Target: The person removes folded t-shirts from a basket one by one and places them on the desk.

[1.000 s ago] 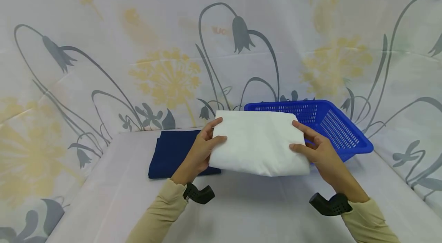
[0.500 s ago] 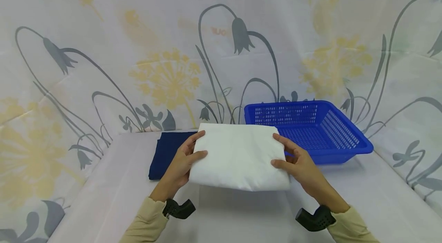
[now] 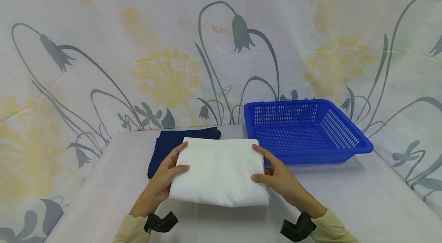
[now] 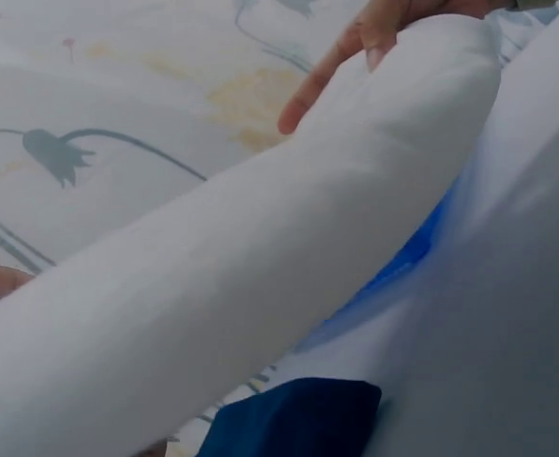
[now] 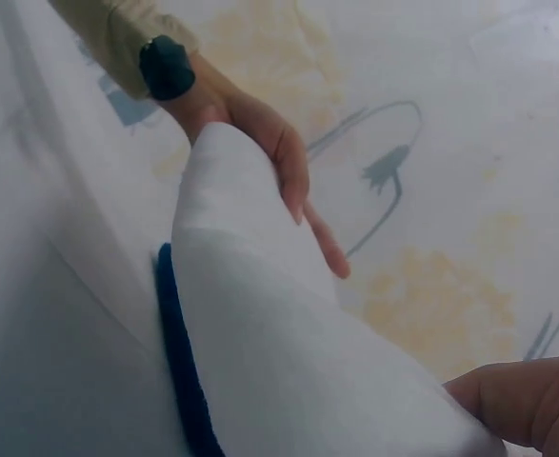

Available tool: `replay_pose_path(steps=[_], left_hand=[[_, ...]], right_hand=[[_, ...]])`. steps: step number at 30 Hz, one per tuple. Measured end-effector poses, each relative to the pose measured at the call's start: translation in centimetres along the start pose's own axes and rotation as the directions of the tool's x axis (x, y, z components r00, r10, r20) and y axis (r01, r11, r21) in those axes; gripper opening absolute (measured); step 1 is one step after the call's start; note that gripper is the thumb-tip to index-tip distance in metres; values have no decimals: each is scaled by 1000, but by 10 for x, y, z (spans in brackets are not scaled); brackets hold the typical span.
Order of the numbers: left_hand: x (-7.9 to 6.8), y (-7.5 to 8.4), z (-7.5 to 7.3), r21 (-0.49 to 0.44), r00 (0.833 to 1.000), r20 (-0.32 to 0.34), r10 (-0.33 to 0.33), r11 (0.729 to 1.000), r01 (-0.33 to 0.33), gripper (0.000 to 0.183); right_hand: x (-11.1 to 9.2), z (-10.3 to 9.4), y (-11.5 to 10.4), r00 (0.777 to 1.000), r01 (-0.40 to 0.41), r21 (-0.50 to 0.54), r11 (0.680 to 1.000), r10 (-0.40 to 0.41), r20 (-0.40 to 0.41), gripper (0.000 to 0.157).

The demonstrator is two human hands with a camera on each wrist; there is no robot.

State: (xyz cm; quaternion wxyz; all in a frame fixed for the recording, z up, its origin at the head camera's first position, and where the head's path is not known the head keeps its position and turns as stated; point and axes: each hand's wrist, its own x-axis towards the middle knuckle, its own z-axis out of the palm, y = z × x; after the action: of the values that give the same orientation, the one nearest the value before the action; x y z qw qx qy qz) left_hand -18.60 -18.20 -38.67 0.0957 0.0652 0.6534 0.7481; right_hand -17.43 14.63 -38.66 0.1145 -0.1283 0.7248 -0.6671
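Between both hands hangs a folded white cloth (image 3: 221,170), held above the table with its thick rounded fold toward me. My left hand (image 3: 161,179) grips its left edge, thumb on top and other fingers partly hidden beneath. On the right edge my right hand (image 3: 281,179) holds it the same way. In the left wrist view the white cloth (image 4: 231,257) spans most of the frame. The right wrist view shows the left hand (image 5: 265,143) at the cloth's far end. Behind the cloth, partly covered by it, lies a folded navy cloth (image 3: 165,147) on the table.
A blue plastic basket (image 3: 310,157) with slotted walls stands at the back right, with nothing visible inside. White sheeting covers the table (image 3: 345,197). A flower-patterned curtain (image 3: 221,63) rises along the back and sides.
Both hands have carried the white cloth left and toward me, lower in the head view. More of the basket and the navy cloth's far right corner now show.
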Motion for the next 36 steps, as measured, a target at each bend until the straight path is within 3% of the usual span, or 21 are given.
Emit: replay_pose_path(steps=[13,30,36], left_hand=[[-24,-16,-37,34,986,-161,-33,999,39,65],[-50,-29,-76,8,963,-254,-96,995,101,66],[-51,-36,-85,-52,958,-242,-153,988,144,67]], right_hand=[[13,42,23,996,-50,57,997,46,73,89],[26,82,38,979,-122,83,989,107,172,90],[32,87,46,978,-138,71,988,125,164,89]])
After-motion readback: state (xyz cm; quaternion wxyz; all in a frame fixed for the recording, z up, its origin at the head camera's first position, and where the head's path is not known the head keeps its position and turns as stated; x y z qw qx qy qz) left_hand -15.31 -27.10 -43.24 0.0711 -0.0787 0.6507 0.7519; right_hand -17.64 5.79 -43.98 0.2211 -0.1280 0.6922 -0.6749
